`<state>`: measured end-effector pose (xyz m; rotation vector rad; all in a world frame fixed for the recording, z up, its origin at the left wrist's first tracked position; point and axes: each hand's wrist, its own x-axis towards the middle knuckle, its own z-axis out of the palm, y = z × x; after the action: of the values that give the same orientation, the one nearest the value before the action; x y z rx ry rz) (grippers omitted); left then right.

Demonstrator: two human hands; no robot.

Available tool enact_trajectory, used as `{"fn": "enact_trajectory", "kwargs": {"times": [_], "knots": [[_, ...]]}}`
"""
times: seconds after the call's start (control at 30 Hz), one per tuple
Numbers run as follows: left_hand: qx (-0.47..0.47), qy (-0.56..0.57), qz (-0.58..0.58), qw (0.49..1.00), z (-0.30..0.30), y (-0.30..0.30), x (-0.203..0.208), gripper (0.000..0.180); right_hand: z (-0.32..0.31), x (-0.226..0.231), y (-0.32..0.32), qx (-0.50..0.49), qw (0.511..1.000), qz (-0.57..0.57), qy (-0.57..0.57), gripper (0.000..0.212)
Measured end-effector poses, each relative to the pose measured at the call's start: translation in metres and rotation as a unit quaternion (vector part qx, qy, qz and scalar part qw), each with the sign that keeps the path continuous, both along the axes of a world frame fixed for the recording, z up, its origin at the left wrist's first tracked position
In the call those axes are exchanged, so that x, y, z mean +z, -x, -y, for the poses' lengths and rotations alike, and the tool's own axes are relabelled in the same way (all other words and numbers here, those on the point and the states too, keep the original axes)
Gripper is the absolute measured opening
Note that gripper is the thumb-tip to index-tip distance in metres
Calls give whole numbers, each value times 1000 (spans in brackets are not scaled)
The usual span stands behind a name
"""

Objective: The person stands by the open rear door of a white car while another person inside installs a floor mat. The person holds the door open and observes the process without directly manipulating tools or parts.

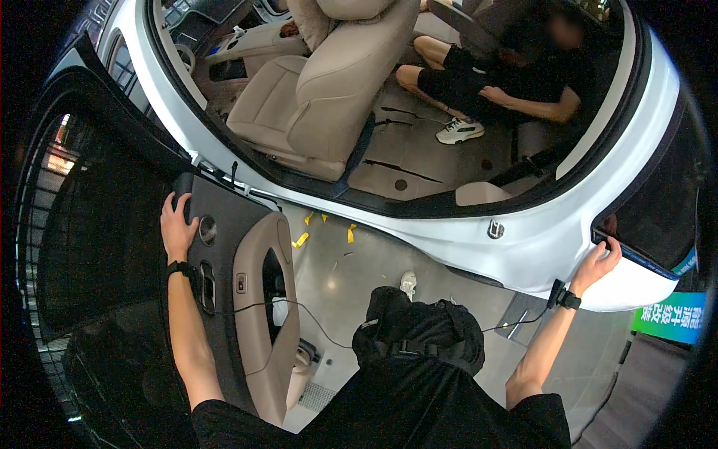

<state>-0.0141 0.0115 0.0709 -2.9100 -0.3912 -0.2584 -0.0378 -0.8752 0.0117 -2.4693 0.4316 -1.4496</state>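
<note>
Open rear car door (221, 329) on the person's left, hinge side toward the front seat (329, 90). Left hand (178, 233) lies on its upper trim, fingers spread over the black edge, thumb just beside the round metallic speaker cover (208, 230); open palm-down contact, no closed grip seen. Right hand (596, 262) is at the white rear body panel (553, 251), by the lower corner of the dark rear side glass (658, 217); fingers loosely bent, nothing visible in them, firm contact can't be told.

Handling, judged: door heavy and rigid, but should swing easily on its hinges; momentum is the risk. Trim likely semi-soft, moderate grip. Window glass (86, 202) smooth, slippery, poor hold. White paint probably slick, scratches easily; flat fingers only.

Best hold: beige armrest (258, 359), at its pull recess, far from the hinges, so good leverage. Upper edge works for 1 steadying hand, with less leverage. Avoid hooking the inner release handle (208, 286). Keep fingers off the door-frame edge and striker (495, 229): pinch spots.

Also: 1 co-worker (550, 82) seated inside, legs well in from the sill; 1 cable (318, 314) crossing in front of the armrest could snag.
</note>
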Motion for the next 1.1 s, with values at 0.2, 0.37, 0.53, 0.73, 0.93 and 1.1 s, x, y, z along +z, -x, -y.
{"fn": "enact_trajectory", "kwargs": {"times": [0.2,0.37,0.53,0.73,0.93,1.1], "knots": [[-20,-17,6,1000,-4,-3,5,65,-76,69,14,211,967,-72,-126,25],[-30,-14,1,999,-1,-3,-6,65,-180,176,44,584,801,-20,-133,29],[-37,-23,-6,999,-7,3,-5,65,-243,214,72,712,680,92,-153,31],[-63,-39,-16,997,-10,7,-6,64,-260,210,83,714,657,160,-181,32],[-58,-44,-29,997,-2,7,-6,63,-258,209,87,709,666,149,-177,24],[-77,-32,-6,996,1,8,-7,64,-257,212,81,718,668,122,-153,19]]}}
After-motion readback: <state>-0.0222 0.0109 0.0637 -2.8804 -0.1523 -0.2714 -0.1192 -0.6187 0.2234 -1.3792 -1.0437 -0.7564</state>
